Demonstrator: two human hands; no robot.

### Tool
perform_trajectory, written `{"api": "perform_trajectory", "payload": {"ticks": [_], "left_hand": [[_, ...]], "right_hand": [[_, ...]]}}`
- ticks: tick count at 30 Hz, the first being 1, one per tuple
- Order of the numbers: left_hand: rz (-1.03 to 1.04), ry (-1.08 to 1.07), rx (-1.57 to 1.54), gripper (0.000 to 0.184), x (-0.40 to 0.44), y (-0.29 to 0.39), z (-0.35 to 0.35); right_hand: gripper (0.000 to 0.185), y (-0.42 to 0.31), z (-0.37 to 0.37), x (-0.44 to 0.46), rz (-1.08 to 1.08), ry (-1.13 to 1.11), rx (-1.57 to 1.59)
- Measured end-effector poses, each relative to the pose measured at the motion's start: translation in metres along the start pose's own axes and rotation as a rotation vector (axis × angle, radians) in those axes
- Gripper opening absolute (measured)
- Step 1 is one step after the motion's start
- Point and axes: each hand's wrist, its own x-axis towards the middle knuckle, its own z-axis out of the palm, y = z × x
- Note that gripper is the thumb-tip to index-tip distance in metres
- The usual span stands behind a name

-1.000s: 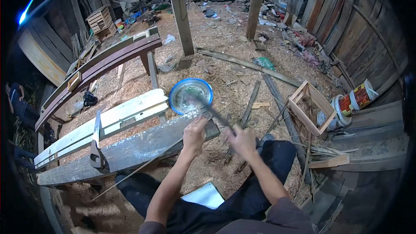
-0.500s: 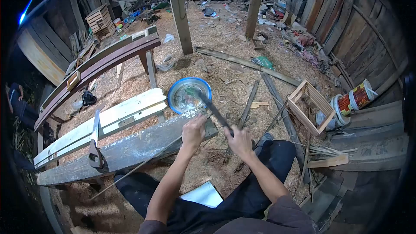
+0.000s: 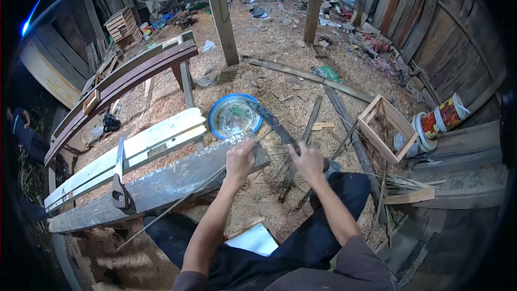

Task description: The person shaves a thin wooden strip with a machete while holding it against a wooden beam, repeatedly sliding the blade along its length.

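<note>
My left hand [image 3: 240,160] is closed around a long thin stick [image 3: 177,202], which slants from the lower left up past the hand over the end of a grey plank [image 3: 177,180]. In my right hand [image 3: 308,163] is the handle of a dark, curved blade [image 3: 274,124], its tip over the rim of a round metal basin [image 3: 235,94] with a blue edge. Blade and stick tip are apart. A handsaw [image 3: 119,175] lies across the planks at the left.
White boards [image 3: 129,151] and a reddish bench [image 3: 134,73] stand at the left. Two posts [image 3: 221,16] rise ahead. At the right are a wooden frame [image 3: 371,132] and buckets [image 3: 449,114]. Part of a person [image 3: 24,126] shows at the far left.
The blade in my right hand has moved right and away from the stick, and its tip has risen from inside the basin to the rim. My left hand stays nearly in place.
</note>
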Motion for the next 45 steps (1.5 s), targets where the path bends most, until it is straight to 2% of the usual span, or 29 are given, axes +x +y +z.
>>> {"api": "perform_trajectory", "payload": {"ticks": [2, 3, 4, 6, 8, 12, 13, 14, 16, 17, 20, 22, 24, 27, 29, 31, 32, 37, 38, 40, 43, 44, 45], "left_hand": [[0.036, 0.044, -0.044, 0.03, 0.001, -0.005, 0.002], [-0.016, -0.025, -0.025, 0.03, 0.001, -0.003, -0.002], [-0.066, -0.093, -0.005, 0.031, 0.002, -0.003, -0.004], [-0.085, -0.109, -0.022, 0.031, 0.001, -0.005, -0.001], [0.062, 0.049, -0.012, 0.029, 0.001, -0.005, 0.003], [-0.008, 0.038, -0.058, 0.031, 0.002, -0.002, 0.004], [0.008, 0.029, -0.03, 0.03, 0.002, -0.002, 0.004], [0.017, 0.029, -0.028, 0.03, 0.005, -0.003, 0.005], [-0.035, -0.025, -0.031, 0.03, 0.001, -0.001, 0.0], [-0.041, -0.036, -0.026, 0.03, -0.003, -0.001, -0.001], [0.028, 0.035, -0.022, 0.029, 0.009, 0.004, 0.005], [0.013, 0.015, -0.044, 0.033, 0.005, 0.0, 0.005], [0.018, 0.024, -0.045, 0.033, 0.007, -0.003, 0.008], [0.047, 0.042, -0.009, 0.032, 0.003, 0.0, 0.006], [0.02, 0.032, -0.018, 0.033, 0.002, -0.001, 0.006], [-0.067, -0.035, -0.04, 0.032, 0.008, 0.01, -0.003], [-0.063, -0.039, -0.048, 0.032, 0.009, 0.011, 0.0], [-0.011, 0.015, -0.042, 0.031, 0.005, 0.003, 0.002], [0.001, 0.022, -0.047, 0.031, 0.005, 0.002, 0.003], [0.009, 0.032, -0.019, 0.032, 0.002, 0.002, 0.003], [0.01, 0.03, -0.075, 0.033, 0.006, -0.001, 0.006], [0.003, 0.03, -0.073, 0.033, 0.003, -0.004, 0.007], [0.016, 0.027, -0.051, 0.033, 0.003, -0.001, 0.006]], "right_hand": [[0.062, -0.02, -0.002, -0.016, 0.078, -0.054, 0.137], [0.06, -0.024, -0.001, -0.028, -0.004, -0.104, 0.058], [0.062, -0.024, 0.006, -0.035, -0.188, 0.035, -0.017], [0.066, -0.01, -0.003, -0.025, -0.108, -0.078, 0.016], [0.067, 0.006, -0.003, -0.005, -0.036, -0.072, 0.045], [0.071, -0.008, 0.0, -0.018, 0.054, -0.035, 0.111], [0.073, -0.013, 0.007, -0.029, -0.049, 0.057, 0.03], [0.073, -0.006, 0.009, -0.024, -0.046, 0.065, 0.032], [0.071, 0.008, 0.001, -0.015, -0.069, -0.106, 0.043], [0.068, 0.016, 0.001, -0.001, 0.017, -0.006, 0.048], [0.063, -0.002, -0.004, -0.003, 0.092, 0.033, 0.133], [0.06, -0.006, -0.002, -0.019, 0.075, -0.015, 0.199], [0.062, -0.005, -0.016, -0.023, -0.11, -0.113, 0.058], [0.069, 0.023, -0.003, 0.005, 0.153, 0.067, 0.085], [0.069, 0.03, -0.002, 0.012, 0.211, 0.142, 0.062], [0.068, 0.012, -0.021, -0.008, 0.223, -0.076, 0.142], [0.068, 0.013, -0.013, -0.014, 0.147, -0.085, 0.098], [0.069, 0.0, -0.011, -0.017, 0.05, -0.156, 0.13], [0.072, 0.01, -0.011, -0.009, 0.044, -0.169, 0.139], [0.072, 0.022, -0.001, 0.006, 0.185, -0.043, 0.243], [0.07, 0.014, -0.008, -0.001, 0.222, -0.025, 0.275], [0.07, 0.006, -0.011, -0.01, 0.22, -0.031, 0.276], [0.068, -0.002, -0.015, -0.02, 0.125, -0.122, 0.25]]}}
